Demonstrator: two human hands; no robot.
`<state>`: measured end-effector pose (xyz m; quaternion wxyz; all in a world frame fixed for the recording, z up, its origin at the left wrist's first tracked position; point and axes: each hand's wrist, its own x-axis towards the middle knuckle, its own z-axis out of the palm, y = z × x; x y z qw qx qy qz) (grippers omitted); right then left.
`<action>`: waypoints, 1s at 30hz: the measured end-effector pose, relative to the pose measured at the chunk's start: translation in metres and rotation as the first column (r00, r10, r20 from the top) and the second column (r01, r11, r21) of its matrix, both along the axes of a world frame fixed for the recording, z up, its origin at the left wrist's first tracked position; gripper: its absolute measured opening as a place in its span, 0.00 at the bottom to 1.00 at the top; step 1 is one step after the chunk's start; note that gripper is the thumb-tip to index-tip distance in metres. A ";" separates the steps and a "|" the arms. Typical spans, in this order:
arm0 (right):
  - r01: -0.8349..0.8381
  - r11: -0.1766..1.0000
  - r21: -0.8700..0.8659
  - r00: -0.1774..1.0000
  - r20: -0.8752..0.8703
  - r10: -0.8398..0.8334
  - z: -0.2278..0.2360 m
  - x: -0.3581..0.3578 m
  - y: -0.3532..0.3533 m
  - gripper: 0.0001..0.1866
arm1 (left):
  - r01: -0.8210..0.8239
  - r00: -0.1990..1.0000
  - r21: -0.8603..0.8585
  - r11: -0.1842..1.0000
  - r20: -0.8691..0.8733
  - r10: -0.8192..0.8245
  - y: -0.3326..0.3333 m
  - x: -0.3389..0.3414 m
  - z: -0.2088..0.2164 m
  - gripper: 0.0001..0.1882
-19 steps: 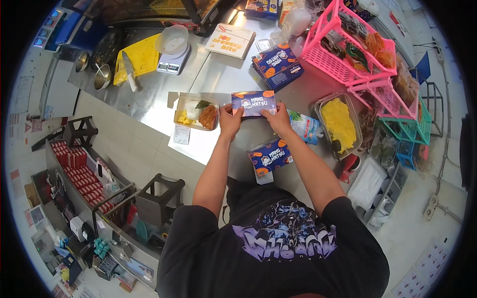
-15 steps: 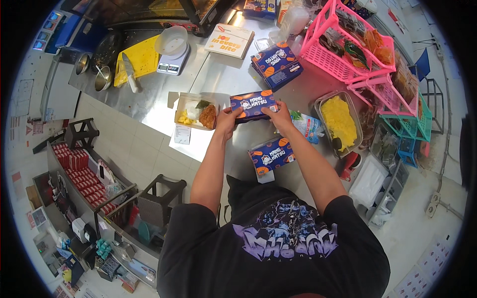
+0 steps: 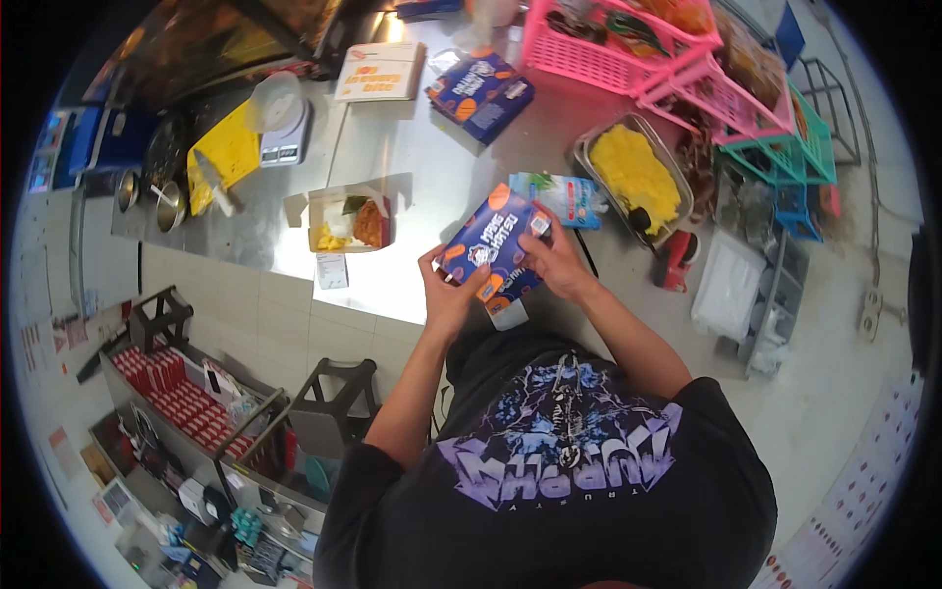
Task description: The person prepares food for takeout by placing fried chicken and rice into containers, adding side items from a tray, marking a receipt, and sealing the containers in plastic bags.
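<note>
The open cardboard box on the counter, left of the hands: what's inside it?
The open cardboard box holds food: a yellow portion at the left, a reddish-brown piece at the right and something dark green behind. What lies beneath the food is covered.

A steel counter [image 3: 422, 167] carries an open food box [image 3: 345, 219], a paper slip [image 3: 332, 270], a scale [image 3: 282, 133] beside a yellow board [image 3: 224, 157] with a knife [image 3: 212, 180], and a white carton [image 3: 379, 72]. Further right lie stacked blue boxes [image 3: 481, 93], a pouch [image 3: 571, 199], a tray of yellow food [image 3: 635, 177] and pink baskets [image 3: 628, 49].
</note>
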<state>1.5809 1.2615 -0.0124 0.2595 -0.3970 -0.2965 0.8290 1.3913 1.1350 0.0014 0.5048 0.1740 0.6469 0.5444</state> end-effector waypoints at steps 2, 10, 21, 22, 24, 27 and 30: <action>0.048 0.999 0.022 0.996 0.068 -0.050 -0.008 0.025 -0.023 0.43 | 0.061 0.998 -0.007 0.998 0.031 -0.061 -0.008 0.021 -0.008 0.49; -0.116 0.714 0.691 0.578 0.632 -0.517 -0.049 0.139 -0.078 0.27 | 0.196 0.960 0.078 0.977 -0.219 -0.176 -0.038 0.086 -0.052 0.43; -0.288 0.663 0.691 0.089 0.709 -0.700 -0.076 0.349 -0.023 0.13 | 0.088 0.325 -0.400 0.912 -0.854 -0.406 -0.025 0.098 -0.033 0.46; -0.308 0.666 0.680 0.146 0.725 -0.673 -0.074 0.353 -0.019 0.12 | 0.071 0.242 -0.360 0.930 -0.898 -0.366 -0.022 0.106 -0.025 0.45; -0.258 0.692 0.674 0.200 0.738 -0.644 -0.082 0.361 -0.014 0.12 | 0.329 0.137 -0.189 0.925 -0.960 -0.245 -0.006 0.129 -0.010 0.44; -0.074 0.812 0.579 0.337 0.781 -0.526 -0.086 0.375 -0.003 0.15 | 0.667 -0.004 -0.162 0.727 -0.977 -0.214 0.038 0.193 0.012 0.42; 0.069 0.894 0.443 0.424 0.798 -0.428 -0.087 0.378 0.001 0.16 | 0.756 -0.103 -0.305 0.579 -0.929 -0.355 0.082 0.273 0.015 0.37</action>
